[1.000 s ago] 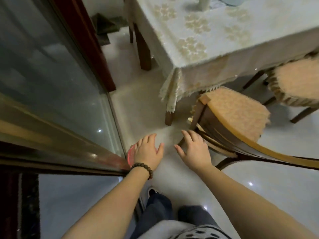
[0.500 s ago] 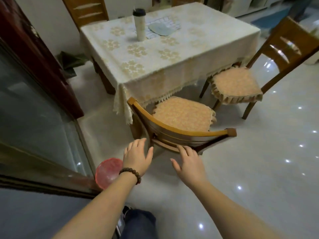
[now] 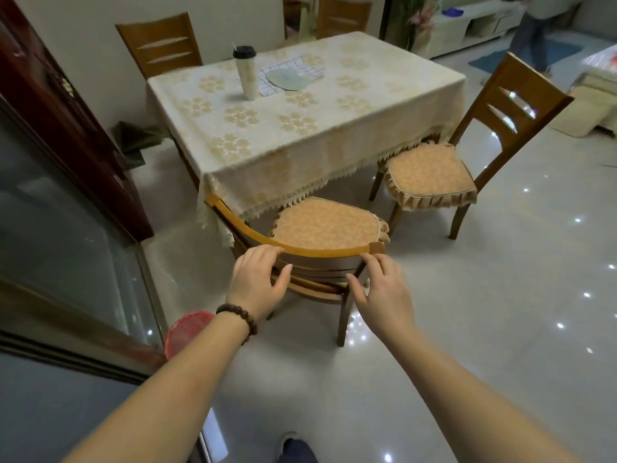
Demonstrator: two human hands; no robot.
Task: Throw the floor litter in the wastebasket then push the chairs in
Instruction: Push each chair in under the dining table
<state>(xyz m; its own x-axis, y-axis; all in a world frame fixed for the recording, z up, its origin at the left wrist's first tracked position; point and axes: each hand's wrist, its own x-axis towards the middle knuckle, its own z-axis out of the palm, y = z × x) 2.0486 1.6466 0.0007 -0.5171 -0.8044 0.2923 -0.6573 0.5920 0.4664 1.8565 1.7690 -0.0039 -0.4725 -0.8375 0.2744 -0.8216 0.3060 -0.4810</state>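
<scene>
A wooden chair (image 3: 329, 225) with an orange cushion stands in front of me, its seat partly under the cloth-covered dining table (image 3: 300, 128). My left hand (image 3: 258, 280) rests on the left part of its curved backrest, fingers over the top rail. My right hand (image 3: 384, 289) touches the right end of the same backrest, fingers spread. A second cushioned chair (image 3: 434, 175) stands pulled out at the table's right side. A red mesh wastebasket (image 3: 187, 330) sits on the floor by my left wrist.
A glass sliding door (image 3: 60, 228) and dark wooden frame (image 3: 66, 111) run along the left. Two more chairs (image 3: 160, 41) stand behind the table, which carries a tall cup (image 3: 246, 73). A person's legs (image 3: 534, 35) are at the far right. Shiny tiled floor (image 3: 500, 312) spreads right.
My view has risen from the floor to take in the whole table. Both hands have moved up from near the floor and wastebasket onto the near chair's backrest.
</scene>
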